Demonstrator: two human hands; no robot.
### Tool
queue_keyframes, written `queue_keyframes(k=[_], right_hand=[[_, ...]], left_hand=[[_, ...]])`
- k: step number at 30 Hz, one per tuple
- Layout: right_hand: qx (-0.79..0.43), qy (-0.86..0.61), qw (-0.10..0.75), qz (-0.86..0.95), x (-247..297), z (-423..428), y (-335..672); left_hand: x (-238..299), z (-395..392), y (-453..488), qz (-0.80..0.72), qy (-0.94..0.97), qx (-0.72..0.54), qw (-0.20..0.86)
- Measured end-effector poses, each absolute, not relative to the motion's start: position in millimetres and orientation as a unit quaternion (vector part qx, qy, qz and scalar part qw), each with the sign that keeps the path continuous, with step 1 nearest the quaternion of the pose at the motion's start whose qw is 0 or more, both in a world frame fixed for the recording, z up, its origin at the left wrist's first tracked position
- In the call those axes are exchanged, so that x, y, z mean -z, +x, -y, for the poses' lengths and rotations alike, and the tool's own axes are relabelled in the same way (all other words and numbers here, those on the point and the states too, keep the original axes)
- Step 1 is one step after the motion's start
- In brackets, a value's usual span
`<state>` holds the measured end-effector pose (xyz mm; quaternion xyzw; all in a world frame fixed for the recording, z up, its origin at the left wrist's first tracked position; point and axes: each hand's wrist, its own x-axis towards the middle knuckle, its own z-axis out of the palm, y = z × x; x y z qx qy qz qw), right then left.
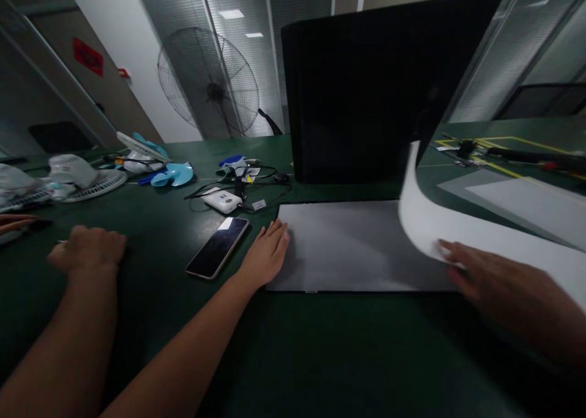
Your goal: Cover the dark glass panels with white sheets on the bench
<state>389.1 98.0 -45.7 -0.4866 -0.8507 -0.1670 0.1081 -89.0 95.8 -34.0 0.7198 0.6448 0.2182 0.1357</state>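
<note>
A flat, white-faced rectangular panel (339, 247) with a thin black border lies on the green table. My left hand (266, 252) rests on the panel's left end, fingers stretched out and palm down. At the right end, my right hand (485, 277), blurred by motion, grips a thin flexible white sheet (494, 229) near its lower edge. The sheet curls up at its left end and hangs partly over the panel. A phone (217, 248) lies just left of my left hand.
Another person's fist (89, 247) rests at far left. Behind the panel stands a large black upright screen-like board (366, 94). A white boxy device (223, 200) with cables, fan parts (171, 175), and flat sheets (526, 201) lie around. A big fan (213, 91) stands behind.
</note>
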Motion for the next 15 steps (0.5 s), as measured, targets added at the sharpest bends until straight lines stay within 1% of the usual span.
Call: queue_keyframes(k=[3, 5, 11, 13, 15], right_hand=[[0.12, -0.397, 0.095, 0.905, 39, -85, 316], [0.094, -0.359, 0.093, 0.924, 34, -84, 292], [0.045, -0.328, 0.108, 0.937, 30, -84, 291], [0.01, -0.323, 0.107, 0.94, 28, -85, 295], [-0.028, -0.317, 0.085, 0.944, 23, -91, 300]], left_hand=[[33, -94, -92, -0.644, 0.678, -0.297, 0.195], [31, -93, -94, -0.635, 0.661, -0.329, 0.227], [33, -97, -102, -0.624, 0.631, -0.377, 0.265], [36, -101, -106, -0.636, 0.627, -0.368, 0.258], [38, -104, -109, -0.642, 0.645, -0.343, 0.233]])
